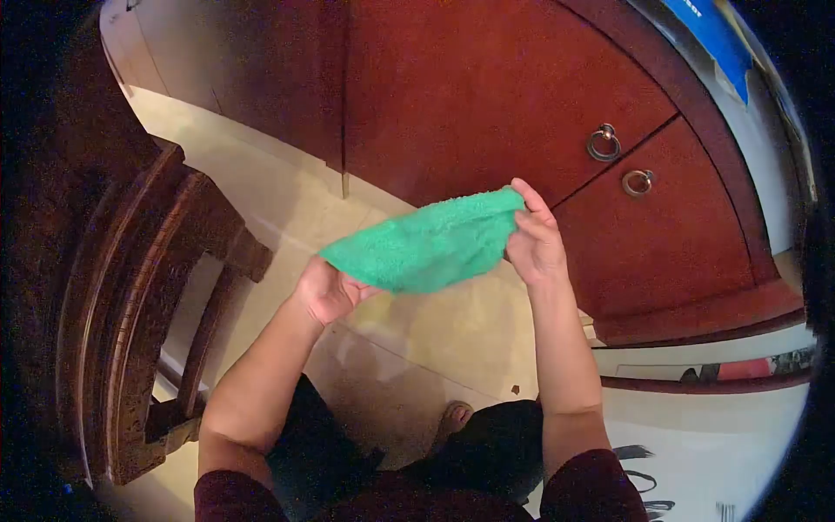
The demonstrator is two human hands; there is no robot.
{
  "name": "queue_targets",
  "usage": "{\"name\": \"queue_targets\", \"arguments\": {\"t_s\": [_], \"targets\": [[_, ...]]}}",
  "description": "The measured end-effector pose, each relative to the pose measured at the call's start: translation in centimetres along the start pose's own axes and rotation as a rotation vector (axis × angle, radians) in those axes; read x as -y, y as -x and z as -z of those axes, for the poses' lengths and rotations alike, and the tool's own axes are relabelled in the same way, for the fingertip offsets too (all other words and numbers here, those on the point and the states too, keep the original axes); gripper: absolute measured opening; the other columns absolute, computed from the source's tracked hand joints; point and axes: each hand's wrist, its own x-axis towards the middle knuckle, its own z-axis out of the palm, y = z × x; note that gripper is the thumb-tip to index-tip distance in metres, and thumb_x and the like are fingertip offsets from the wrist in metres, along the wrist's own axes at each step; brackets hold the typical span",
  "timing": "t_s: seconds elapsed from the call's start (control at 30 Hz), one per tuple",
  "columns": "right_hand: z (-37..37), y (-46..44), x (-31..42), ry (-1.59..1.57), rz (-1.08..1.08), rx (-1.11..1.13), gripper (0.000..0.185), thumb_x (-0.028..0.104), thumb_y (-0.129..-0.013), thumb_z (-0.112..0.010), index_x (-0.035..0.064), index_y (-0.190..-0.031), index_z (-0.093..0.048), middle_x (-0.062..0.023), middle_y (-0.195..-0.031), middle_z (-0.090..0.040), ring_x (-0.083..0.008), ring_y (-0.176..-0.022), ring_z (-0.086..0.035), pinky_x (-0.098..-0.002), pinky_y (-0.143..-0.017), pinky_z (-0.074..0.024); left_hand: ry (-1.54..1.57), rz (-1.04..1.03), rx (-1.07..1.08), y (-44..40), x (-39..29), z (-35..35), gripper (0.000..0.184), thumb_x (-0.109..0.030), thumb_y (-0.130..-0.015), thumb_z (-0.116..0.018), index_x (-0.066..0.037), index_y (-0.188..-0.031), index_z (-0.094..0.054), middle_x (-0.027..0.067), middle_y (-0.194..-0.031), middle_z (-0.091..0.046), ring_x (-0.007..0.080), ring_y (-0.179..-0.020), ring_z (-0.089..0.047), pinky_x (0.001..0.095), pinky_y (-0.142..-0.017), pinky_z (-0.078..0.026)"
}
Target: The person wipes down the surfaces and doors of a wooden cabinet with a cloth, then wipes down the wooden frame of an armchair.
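Observation:
A green, fuzzy cleaning cloth [426,242] is stretched between my two hands, in the air above the floor. My left hand [329,291] grips its left end from below, and part of those fingers is hidden behind the cloth. At the upper right corner, my right hand [537,235] pinches the cloth between thumb and fingers. The cloth looks folded and sags a little along its lower edge.
A reddish-brown wooden cabinet [470,96] with ring pulls [604,143] stands ahead and to the right. Dark carved wooden furniture [148,287] is close on the left. Pale floor tiles [391,335] lie below, and a white printed box [713,444] is at lower right.

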Motion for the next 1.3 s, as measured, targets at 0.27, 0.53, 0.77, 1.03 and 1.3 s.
{"name": "queue_targets", "arguments": {"t_s": [0.27, 0.53, 0.77, 1.03, 1.3], "targets": [[0.0, -0.1, -0.9, 0.413, 0.170, -0.082, 0.032, -0.006, -0.072, -0.059, 0.0019, -0.103, -0.060, -0.0066, -0.103, -0.059, -0.0161, -0.093, -0.055, -0.0303, -0.085, -0.0423, -0.378, -0.501, -0.258, -0.7, -0.6, 0.8, 0.029, -0.016, -0.082, -0.052, -0.001, -0.107, -0.053, 0.0150, -0.094, -0.059, 0.0274, -0.087, -0.056, 0.0376, -0.081, -0.044], [0.3, -0.4, -3.0, 1.639, 0.651, -0.038, 0.030, 0.002, -0.071, -0.059, 0.0064, -0.100, -0.059, -0.0090, -0.088, -0.056, -0.0252, -0.089, -0.052, -0.0338, -0.079, -0.0417, -1.824, -1.001, -0.621, 0.4, -2.5, 1.4, 0.018, -0.011, -0.078, -0.057, 0.000, -0.092, -0.058, 0.0200, -0.093, -0.057, 0.0365, -0.090, -0.054, 0.0380, -0.077, -0.044], [0.4, -1.0, -3.4, 0.359, -0.193, -0.095, 0.015, 0.013, -0.084, -0.053, 0.0064, -0.096, -0.058, -0.0038, -0.088, -0.059, -0.0174, -0.086, -0.056, -0.0327, -0.083, -0.0429, -1.310, -0.679, -0.407, 0.8, -4.3, 1.9, 0.027, -0.025, -0.089, -0.051, 0.000, -0.078, -0.055, 0.0092, -0.068, -0.055, 0.0204, -0.061, -0.050, 0.0319, -0.058, -0.040], [-3.0, 0.1, -6.0, 0.214, -0.261, -0.271, 0.024, 0.010, -0.087, -0.050, 0.0014, -0.109, -0.050, -0.0103, -0.104, -0.057, -0.0186, -0.098, -0.054, -0.0328, -0.087, -0.0428, -0.709, -0.496, -0.540, -1.2, -2.1, 1.5, 0.028, -0.031, -0.088, -0.053, -0.003, -0.087, -0.053, 0.0033, -0.076, -0.054, 0.0122, -0.068, -0.047, 0.0274, -0.061, -0.039], [-11.3, 5.9, -10.5, 1.427, 0.488, 0.497, 0.050, 0.005, -0.071, -0.057, 0.0020, -0.119, -0.047, -0.0161, -0.127, -0.044, -0.0278, -0.118, -0.043, -0.0376, -0.100, -0.0307, -0.360, -0.435, -0.044, 0.4, -0.8, -1.3, 0.028, -0.020, -0.085, -0.055, -0.004, -0.107, -0.047, 0.0091, -0.101, -0.055, 0.0204, -0.097, -0.054, 0.0394, -0.085, -0.045]]}}
